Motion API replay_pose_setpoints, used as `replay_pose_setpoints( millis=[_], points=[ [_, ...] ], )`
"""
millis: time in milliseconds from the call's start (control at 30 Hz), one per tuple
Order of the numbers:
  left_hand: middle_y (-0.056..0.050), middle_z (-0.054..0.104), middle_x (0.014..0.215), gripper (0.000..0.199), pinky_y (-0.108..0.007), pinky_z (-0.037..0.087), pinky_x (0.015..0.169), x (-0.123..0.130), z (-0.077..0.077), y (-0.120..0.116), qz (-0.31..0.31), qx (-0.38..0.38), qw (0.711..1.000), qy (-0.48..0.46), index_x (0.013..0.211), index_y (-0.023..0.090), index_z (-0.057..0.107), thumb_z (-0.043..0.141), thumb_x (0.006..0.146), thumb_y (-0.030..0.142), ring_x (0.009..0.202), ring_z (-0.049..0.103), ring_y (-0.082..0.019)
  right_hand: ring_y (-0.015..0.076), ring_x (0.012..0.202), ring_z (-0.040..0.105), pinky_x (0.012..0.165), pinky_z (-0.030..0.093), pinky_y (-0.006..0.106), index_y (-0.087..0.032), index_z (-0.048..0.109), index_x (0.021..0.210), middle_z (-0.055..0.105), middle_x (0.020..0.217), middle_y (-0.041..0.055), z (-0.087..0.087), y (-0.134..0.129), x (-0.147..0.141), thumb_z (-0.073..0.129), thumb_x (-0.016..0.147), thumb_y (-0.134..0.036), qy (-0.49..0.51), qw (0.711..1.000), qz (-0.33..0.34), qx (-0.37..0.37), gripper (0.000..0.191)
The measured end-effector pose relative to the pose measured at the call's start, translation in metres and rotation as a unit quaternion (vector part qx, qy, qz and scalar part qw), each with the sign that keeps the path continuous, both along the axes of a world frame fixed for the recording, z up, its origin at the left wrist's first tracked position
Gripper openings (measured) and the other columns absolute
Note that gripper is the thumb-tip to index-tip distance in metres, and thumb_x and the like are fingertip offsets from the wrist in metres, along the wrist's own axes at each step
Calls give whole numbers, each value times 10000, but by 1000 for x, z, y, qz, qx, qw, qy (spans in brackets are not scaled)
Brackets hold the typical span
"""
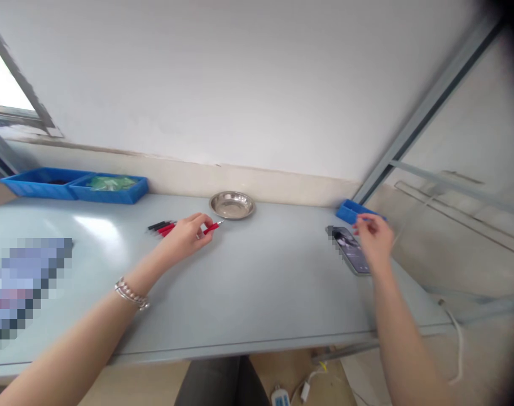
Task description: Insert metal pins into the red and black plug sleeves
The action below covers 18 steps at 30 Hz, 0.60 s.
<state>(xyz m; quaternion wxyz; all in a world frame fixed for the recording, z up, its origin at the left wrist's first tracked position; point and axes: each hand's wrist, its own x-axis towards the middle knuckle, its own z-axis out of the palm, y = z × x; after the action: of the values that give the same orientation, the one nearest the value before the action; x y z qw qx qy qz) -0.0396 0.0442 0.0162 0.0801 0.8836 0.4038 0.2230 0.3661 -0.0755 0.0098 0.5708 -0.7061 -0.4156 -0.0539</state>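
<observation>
Pale blue table (257, 293) runs along the wall. Left of a steel dish (232, 205), the left hand (187, 237) grips a red pen (212, 228) near more pens (161, 228). Right of the dish, the right hand (373, 239), half closed, perhaps on nothing, hovers over a phone (348, 249) beside a blue tray (352, 211).

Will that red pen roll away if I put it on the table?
Probably, yes. The red pen looks slim and round, and the pale table looks smooth and shiny, so a small push could start it rolling. It is likely light and stiff too, as the left hand holds it in its fingers.
</observation>
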Motion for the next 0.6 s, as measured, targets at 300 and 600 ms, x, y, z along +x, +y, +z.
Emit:
replay_pose_setpoints(
  millis=[300,600],
  points=[
    [-30,626,806,186,-234,452,610,13,-8,-15,-88,-28,995,-24,900,174,551,462,765,265,633,571,-121,127,593,534,582,397,248,-233,570,926,600,694,-1,2,43,-197,413,829,-430,-89,880,419,-204,270],
    [-39,605,812,143,-223,438,612,22,-15,-24,-139,-2,990,-30,890,166,555,484,789,237,667,553,-118,123,533,465,547,361,241,-222,538,825,538,590,-23,-24,40,-197,382,853,-372,-81,870,445,-196,219]
  ],
)
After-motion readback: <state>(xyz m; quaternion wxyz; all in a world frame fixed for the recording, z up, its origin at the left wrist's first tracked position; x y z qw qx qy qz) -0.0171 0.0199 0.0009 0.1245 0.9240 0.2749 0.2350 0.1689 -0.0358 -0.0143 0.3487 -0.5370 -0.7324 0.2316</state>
